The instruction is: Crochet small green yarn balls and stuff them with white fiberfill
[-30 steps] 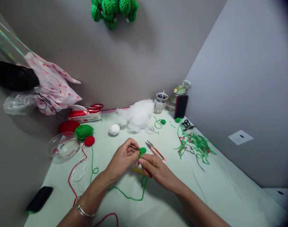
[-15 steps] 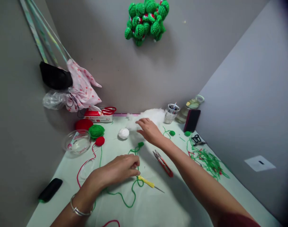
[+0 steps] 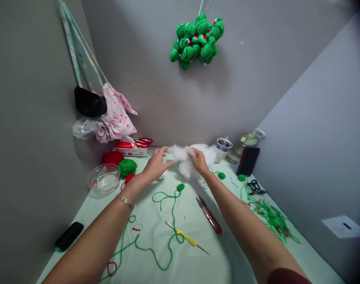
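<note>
Fluffy white stuffing (image 3: 184, 167) lies at the back of the table, part of it lifted between my hands. My right hand (image 3: 199, 161) pinches a tuft of it. Just left of the stuffing, my left hand (image 3: 156, 162) has its fingers apart, nothing in them. Nearer to me, a small green crocheted piece (image 3: 180, 187) trails a long green yarn. A yellow-handled crochet hook (image 3: 186, 238) rests across that yarn. Red-handled thread snips (image 3: 209, 216) lie to its right. The white yarn ball is mostly hidden behind my left hand.
Green yarn ball (image 3: 128, 167), clear plastic bowl (image 3: 104, 185) and red-white box (image 3: 132, 150) stand at left. At right are a cup (image 3: 222, 152), a bottle (image 3: 239, 150), a phone (image 3: 248, 161), black scissors (image 3: 255, 186) and tangled green yarn scraps (image 3: 271, 217). Green crocheted pieces (image 3: 196, 43) hang above.
My left hand has left the crochet hook and moved forward to the stuffing. My right hand has closed on a tuft, lifting it. The camera view has shifted slightly.
</note>
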`<action>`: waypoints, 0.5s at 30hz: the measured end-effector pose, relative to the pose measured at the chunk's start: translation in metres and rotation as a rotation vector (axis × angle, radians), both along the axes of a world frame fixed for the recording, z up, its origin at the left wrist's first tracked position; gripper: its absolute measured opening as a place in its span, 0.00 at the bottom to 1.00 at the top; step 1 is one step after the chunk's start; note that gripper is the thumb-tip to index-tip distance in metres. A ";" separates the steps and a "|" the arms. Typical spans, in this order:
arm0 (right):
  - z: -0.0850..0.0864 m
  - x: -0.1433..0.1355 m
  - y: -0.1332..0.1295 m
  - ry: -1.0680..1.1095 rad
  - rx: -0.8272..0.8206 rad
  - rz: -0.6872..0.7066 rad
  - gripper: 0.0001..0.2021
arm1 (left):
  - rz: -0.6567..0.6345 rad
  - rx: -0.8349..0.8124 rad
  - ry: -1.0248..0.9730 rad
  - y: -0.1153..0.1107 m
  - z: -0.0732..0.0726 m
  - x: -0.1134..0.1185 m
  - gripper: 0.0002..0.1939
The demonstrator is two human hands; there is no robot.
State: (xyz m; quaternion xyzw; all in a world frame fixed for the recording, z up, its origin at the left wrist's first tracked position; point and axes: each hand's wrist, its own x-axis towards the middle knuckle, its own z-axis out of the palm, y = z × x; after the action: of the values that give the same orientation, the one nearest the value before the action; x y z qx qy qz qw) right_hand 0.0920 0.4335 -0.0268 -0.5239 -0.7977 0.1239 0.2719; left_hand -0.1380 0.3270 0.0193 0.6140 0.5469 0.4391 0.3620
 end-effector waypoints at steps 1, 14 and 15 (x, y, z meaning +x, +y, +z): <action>-0.002 0.000 -0.001 0.021 0.003 0.016 0.19 | 0.012 -0.012 -0.011 0.015 0.000 0.007 0.32; -0.017 -0.010 -0.018 -0.087 0.094 0.073 0.19 | 0.180 -0.187 -0.071 0.084 -0.011 0.036 0.20; -0.017 -0.008 -0.019 -0.113 0.081 0.070 0.19 | 0.225 -0.186 -0.075 0.088 -0.008 0.027 0.20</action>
State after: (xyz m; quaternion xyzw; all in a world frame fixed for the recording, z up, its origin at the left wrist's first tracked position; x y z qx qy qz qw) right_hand 0.0835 0.4150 -0.0443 -0.4905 -0.8339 0.0710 0.2428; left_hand -0.1107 0.4153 0.0111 0.4960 0.6367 0.4468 0.3859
